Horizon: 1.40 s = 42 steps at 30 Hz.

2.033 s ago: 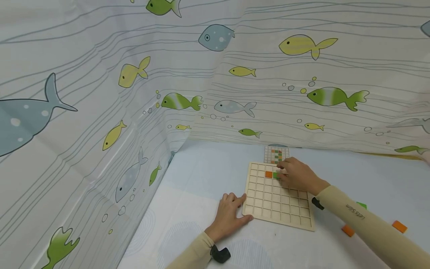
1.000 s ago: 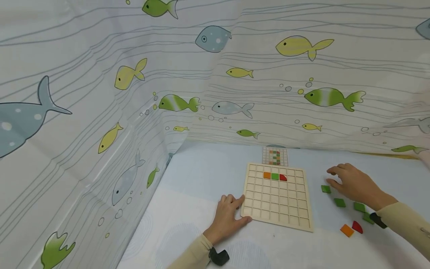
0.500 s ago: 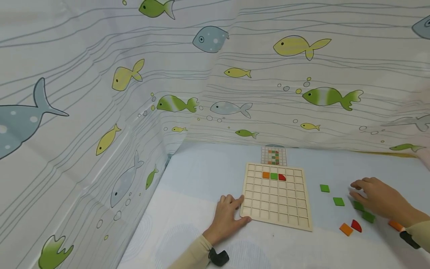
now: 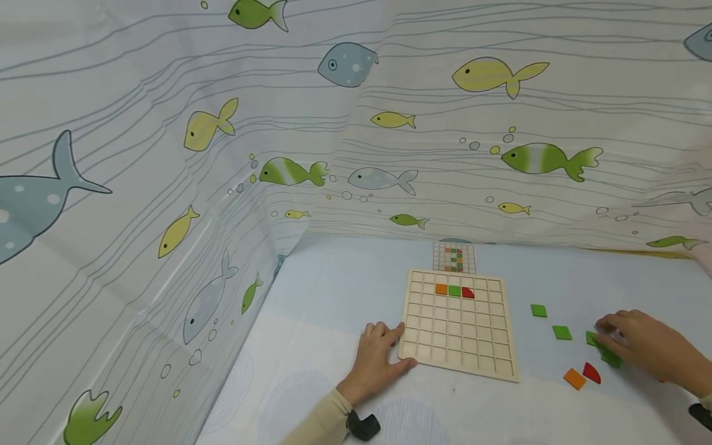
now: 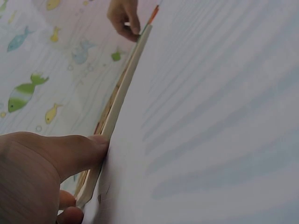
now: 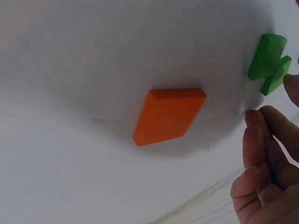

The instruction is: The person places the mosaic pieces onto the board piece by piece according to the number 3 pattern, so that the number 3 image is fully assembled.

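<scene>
Hands are well apart: the left hand (image 4: 375,361) grips the near left corner of a wooden grid board (image 4: 453,334), thumb at its near edge, while the right hand (image 4: 648,340) reaches down with thumb and fingers parted beside two green tiles (image 6: 266,58) lying close together; whether it touches either, I cannot tell. The board lies flat on the pale worktop (image 4: 345,278), its second row from the far edge bearing an orange square (image 4: 441,289), a green square (image 4: 454,291) and a red quarter-round (image 4: 468,293). Just beyond sits a small gridded pattern card (image 4: 454,258). Between board and right hand lie two separate green pieces (image 4: 562,332); nearer, a loose orange tile (image 4: 575,379) beside a loose red piece (image 4: 592,372).
</scene>
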Available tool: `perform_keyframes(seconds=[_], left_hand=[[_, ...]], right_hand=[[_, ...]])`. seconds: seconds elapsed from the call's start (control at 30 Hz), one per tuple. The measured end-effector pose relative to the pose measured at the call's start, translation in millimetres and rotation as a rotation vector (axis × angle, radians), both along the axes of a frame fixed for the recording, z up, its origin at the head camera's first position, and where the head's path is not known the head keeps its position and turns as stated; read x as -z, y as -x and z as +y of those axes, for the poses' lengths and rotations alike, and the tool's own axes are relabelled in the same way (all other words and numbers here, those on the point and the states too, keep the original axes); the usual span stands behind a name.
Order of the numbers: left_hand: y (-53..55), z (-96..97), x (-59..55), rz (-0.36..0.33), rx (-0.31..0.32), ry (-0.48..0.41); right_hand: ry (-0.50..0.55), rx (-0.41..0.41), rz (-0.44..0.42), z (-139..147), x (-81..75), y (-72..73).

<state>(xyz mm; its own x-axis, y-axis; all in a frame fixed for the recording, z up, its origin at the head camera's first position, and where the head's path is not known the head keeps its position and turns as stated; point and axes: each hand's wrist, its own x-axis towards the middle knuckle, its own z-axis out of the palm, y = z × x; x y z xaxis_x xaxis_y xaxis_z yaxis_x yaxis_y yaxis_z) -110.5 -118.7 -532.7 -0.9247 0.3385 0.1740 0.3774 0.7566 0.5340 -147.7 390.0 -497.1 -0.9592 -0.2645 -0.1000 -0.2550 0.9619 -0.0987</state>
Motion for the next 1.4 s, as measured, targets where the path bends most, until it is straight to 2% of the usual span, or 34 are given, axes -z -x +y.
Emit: perform_keyframes(seconds=[0.37,0.6,1.03,1.2,1.4], left_hand=[[-0.6,-0.5,-0.3,0.037,0.007,-0.023],[0.8,-0.3,0.5,0.047,0.004,-0.015],[0.7,-0.3,1.9,0.027,0.002,-0.016],[0.0,0.0,2.0,-0.012,-0.005,-0.015],[-0.1,0.1,2.5,-0.019,-0.005,-0.010]], right_hand=[[0.039,0.018,-0.025,3,4.5,-7.1],[0.068,0.006,-0.004,3,6.4,-11.2],[0.095,0.002,0.046,-3,8.2,-11.7],[0.117,0.022,0.036,-7,13.0,-10.2],[0.160,0.059,0.009,-8,18.5,-10.3]])
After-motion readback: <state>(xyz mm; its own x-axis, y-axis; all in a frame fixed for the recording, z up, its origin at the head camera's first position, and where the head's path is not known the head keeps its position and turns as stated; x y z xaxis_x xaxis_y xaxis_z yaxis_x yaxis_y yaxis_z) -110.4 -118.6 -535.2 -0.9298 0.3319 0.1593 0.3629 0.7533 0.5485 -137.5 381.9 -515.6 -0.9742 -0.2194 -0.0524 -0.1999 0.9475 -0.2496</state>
